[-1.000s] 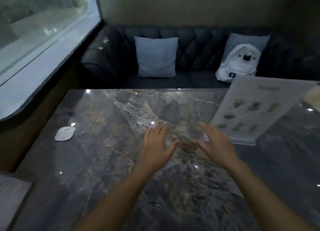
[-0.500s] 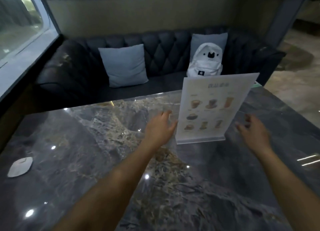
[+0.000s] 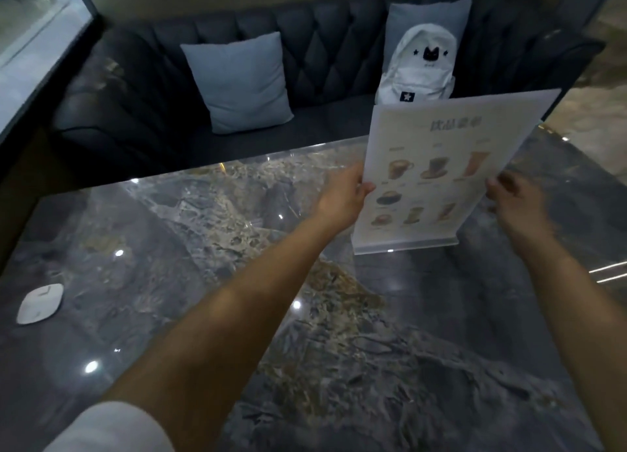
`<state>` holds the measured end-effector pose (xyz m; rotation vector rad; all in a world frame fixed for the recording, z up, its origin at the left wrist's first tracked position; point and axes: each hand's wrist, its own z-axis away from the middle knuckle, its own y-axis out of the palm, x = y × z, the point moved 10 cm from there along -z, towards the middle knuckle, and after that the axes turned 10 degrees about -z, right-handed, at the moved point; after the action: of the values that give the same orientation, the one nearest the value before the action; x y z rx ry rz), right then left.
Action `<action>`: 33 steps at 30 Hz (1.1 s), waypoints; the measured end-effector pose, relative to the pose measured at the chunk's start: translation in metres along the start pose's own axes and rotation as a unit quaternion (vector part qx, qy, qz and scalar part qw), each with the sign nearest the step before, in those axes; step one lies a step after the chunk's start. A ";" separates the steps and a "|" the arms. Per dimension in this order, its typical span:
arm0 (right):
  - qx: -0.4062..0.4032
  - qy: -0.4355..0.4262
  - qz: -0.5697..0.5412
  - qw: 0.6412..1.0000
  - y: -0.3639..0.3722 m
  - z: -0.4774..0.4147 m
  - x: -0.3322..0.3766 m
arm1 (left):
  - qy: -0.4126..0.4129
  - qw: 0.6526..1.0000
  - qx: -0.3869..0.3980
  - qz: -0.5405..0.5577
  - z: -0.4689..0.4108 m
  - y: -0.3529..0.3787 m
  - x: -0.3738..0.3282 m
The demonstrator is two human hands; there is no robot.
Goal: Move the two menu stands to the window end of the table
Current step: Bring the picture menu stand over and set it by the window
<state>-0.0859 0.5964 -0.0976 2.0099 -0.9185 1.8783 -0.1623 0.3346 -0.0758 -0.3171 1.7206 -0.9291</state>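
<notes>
One menu stand (image 3: 437, 173), a clear acrylic holder with a drinks sheet, stands upright on the dark marble table (image 3: 169, 248) near its far right side. My left hand (image 3: 346, 194) grips the stand's left edge, thumb on the front. My right hand (image 3: 512, 200) is at the stand's right edge, slightly blurred, thumb against the front and fingers behind. The stand's base rests on the tabletop. No second menu stand is in view.
The window (image 3: 20, 10) is at the far left. A small white device (image 3: 40, 303) lies near the table's left end. Behind the table a dark sofa (image 3: 325, 44) holds a grey cushion (image 3: 241, 82) and a white backpack (image 3: 420, 68).
The view has turned right, toward the stand. Both hands reached forward from either side and closed on the menu stand's left and right edges.
</notes>
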 end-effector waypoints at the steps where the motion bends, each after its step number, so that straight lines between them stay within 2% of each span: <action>1: -0.005 0.005 -0.005 1.000 -0.001 0.000 -0.005 | 0.002 1.000 0.000 0.005 0.000 0.001 0.001; 4: -0.007 0.026 -0.023 0.999 -0.002 -0.001 -0.018 | -0.003 1.000 0.003 0.019 0.004 0.005 0.013; 7: -0.046 0.032 -0.043 0.997 -0.007 -0.003 -0.021 | -0.004 1.000 0.002 0.012 0.009 0.006 0.024; 11: -0.057 0.043 -0.068 0.995 0.000 0.003 -0.017 | -0.017 0.999 -0.048 -0.011 0.018 -0.015 0.036; 17: 0.006 0.003 -0.089 0.996 0.053 0.017 0.022 | -0.090 0.992 -0.091 0.023 0.043 -0.063 0.086; 21: 0.071 -0.028 -0.098 0.992 0.109 0.031 0.056 | -0.125 0.980 -0.149 0.040 0.081 -0.112 0.122; 33: 0.281 -0.075 -0.129 0.948 0.325 0.110 0.139 | -0.237 0.917 -0.320 -0.022 0.239 -0.267 0.205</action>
<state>-0.1913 0.2436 -0.0572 2.4669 -0.1191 2.0065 -0.0843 -0.0700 -0.0485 -0.9345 1.5128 -0.2474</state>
